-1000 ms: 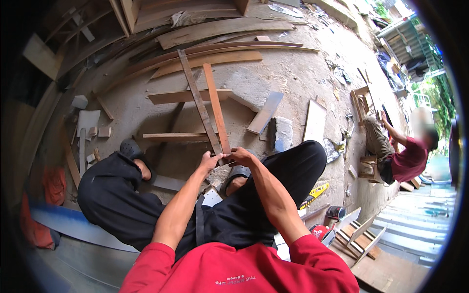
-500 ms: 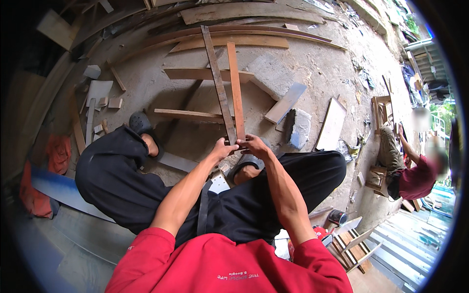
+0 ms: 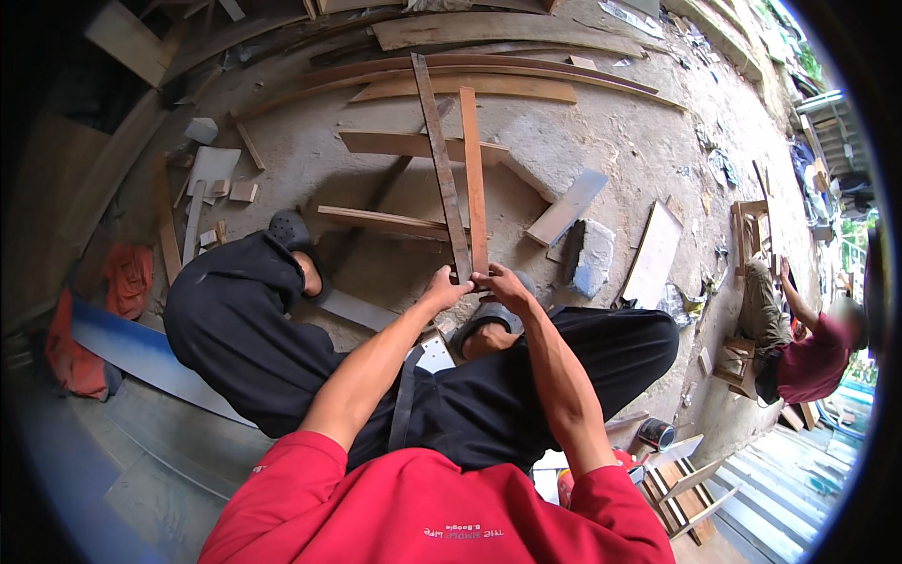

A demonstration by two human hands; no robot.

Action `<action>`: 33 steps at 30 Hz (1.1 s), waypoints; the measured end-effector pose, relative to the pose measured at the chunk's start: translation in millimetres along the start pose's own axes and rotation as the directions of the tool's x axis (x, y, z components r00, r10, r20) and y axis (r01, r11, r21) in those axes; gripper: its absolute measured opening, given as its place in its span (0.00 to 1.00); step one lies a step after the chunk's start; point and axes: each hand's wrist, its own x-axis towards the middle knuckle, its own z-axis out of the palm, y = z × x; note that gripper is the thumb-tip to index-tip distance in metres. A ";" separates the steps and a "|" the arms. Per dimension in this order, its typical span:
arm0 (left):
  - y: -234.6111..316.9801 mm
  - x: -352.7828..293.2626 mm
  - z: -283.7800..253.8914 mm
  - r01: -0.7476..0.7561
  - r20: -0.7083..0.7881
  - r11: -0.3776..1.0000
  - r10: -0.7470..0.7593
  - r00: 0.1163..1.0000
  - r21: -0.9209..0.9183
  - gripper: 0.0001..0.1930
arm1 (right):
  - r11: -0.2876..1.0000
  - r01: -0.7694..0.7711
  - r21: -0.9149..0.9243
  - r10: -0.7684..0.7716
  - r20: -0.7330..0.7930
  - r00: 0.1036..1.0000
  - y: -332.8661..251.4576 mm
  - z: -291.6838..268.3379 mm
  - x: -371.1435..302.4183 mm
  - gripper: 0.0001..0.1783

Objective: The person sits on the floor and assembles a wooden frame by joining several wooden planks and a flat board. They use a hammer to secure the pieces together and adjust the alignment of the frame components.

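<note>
Had open room over bare floor [image 3: 296, 155] at left; got tighter at right, near grey concrete block [image 3: 590, 256] and pale board [image 3: 650, 256]. Stretched dark brown wood strip [image 3: 441, 160] and orange-brown wood strip [image 3: 473, 179] away from body, past crosswise plank [image 3: 385, 142]; couldn't tell if touching it. Pinched dark one's near end with left hand [image 3: 449, 287], orange one's with right hand [image 3: 507, 287]. Held both between knees in black trousers [image 3: 620, 348], close at near ends, apart at far ends, in narrow V. Reached farther with dark one. Looked slim, straight: blotchy on dark, more even-coloured on orange.
</note>
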 end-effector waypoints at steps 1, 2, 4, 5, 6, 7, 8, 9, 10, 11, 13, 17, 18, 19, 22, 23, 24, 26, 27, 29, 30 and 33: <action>3.6 -3.6 -1.4 0.001 -0.035 0.999 0.001 0.999 0.042 0.44 | 1.000 0.001 0.010 -0.001 -0.006 1.000 1.4 0.3 0.6 0.23; 6.6 -7.2 -0.1 0.004 -0.070 0.997 0.002 0.998 0.081 0.45 | 1.000 0.023 0.009 -0.022 -0.043 0.999 -0.9 3.4 -1.7 0.23; 11.9 -13.1 -2.2 0.014 -0.083 0.992 -0.003 0.997 0.128 0.46 | 0.998 0.066 0.006 -0.064 -0.118 0.991 -5.6 11.7 -4.7 0.25; 19.5 -17.4 -5.0 0.016 -0.055 0.990 -0.009 0.998 0.137 0.46 | 0.997 0.080 -0.004 -0.080 -0.119 0.990 -3.7 10.0 -2.7 0.26; 24.6 -20.0 -6.2 0.018 -0.028 0.989 -0.014 1.000 0.146 0.47 | 0.995 0.094 -0.015 -0.095 -0.120 0.988 -2.5 8.3 0.2 0.27; 26.0 -20.1 -5.2 0.014 -0.021 0.988 -0.011 1.000 0.155 0.47 | 0.994 0.107 -0.026 -0.110 -0.121 0.987 -0.8 6.2 2.4 0.29; 25.6 -20.4 -6.2 0.014 -0.023 0.987 -0.010 1.000 0.162 0.47 | 0.993 0.112 -0.033 -0.116 -0.133 0.984 -2.3 8.7 3.3 0.28; 25.3 -20.7 -6.7 0.014 -0.024 0.986 -0.010 1.000 0.168 0.47 | 0.992 0.117 -0.041 -0.122 -0.145 0.982 -3.7 11.4 4.2 0.28; 25.1 -21.2 -6.6 0.017 -0.019 0.983 -0.014 1.000 0.185 0.47 | 0.991 0.122 -0.049 -0.128 -0.156 0.979 -5.2 12.9 4.5 0.29; 27.5 -22.5 -7.5 0.018 -0.014 0.979 -0.015 1.000 0.202 0.47 | 0.992 0.115 -0.053 -0.123 -0.193 0.973 -5.0 11.7 7.7 0.27; 28.9 -23.0 -3.9 0.002 -0.056 0.975 0.011 0.998 0.221 0.44 | 0.993 0.100 -0.061 -0.113 -0.267 0.957 -4.6 8.9 13.5 0.27; 12.8 -15.9 0.3 0.005 -0.125 0.982 0.019 0.992 0.190 0.37 | 0.990 0.103 -0.092 -0.133 -0.412 0.902 -19.6 14.9 8.2 0.27; 15.6 -16.4 -1.8 0.011 -0.085 0.985 0.004 0.996 0.175 0.38 | 0.985 0.129 -0.113 -0.167 -0.445 0.880 -18.7 9.5 8.4 0.27; 18.3 -17.3 -3.9 0.018 -0.043 0.987 -0.011 0.999 0.160 0.39 | 0.979 0.154 -0.133 -0.200 -0.477 0.856 -17.7 4.7 8.9 0.27; 2.6 -8.1 -0.7 0.018 -0.082 0.983 -0.003 0.997 0.182 0.43 | 0.972 0.223 -0.078 -0.228 -0.553 0.801 -22.7 -2.3 6.8 0.29; 2.7 -6.5 1.6 0.009 -0.086 0.982 0.007 0.996 0.189 0.44 | 0.968 0.244 -0.057 -0.230 -0.589 0.775 -21.7 -7.2 5.0 0.29; 1.9 -5.5 2.4 0.013 -0.093 0.981 0.005 0.996 0.193 0.44 | 0.958 0.283 -0.038 -0.240 -0.643 0.727 -19.6 -10.2 3.7 0.30; 0.6 -4.4 3.1 0.013 -0.093 0.979 0.006 0.996 0.206 0.45 | 0.966 0.259 0.018 -0.167 -0.723 0.671 -14.7 -21.1 4.8 0.31; 3.5 -7.3 4.8 -0.010 -0.119 0.972 0.039 0.992 0.234 0.43 | 0.968 0.247 0.049 -0.121 -0.771 0.626 -5.3 -35.2 4.3 0.31; 4.9 -8.4 -2.9 -0.036 -0.109 0.968 0.065 0.992 0.249 0.40 | 0.971 0.222 0.085 -0.055 -0.828 0.558 8.6 -48.2 4.5 0.35; 3.4 -6.4 -0.7 -0.061 -0.131 0.963 0.098 0.986 0.261 0.38 | 0.985 0.163 0.054 -0.029 -0.884 0.467 24.4 -64.1 8.5 0.34; 4.9 -9.1 4.1 -0.084 -0.203 0.952 0.148 0.968 0.296 0.36 | 0.993 0.012 0.118 0.106 -0.930 0.351 63.5 -89.8 4.4 0.39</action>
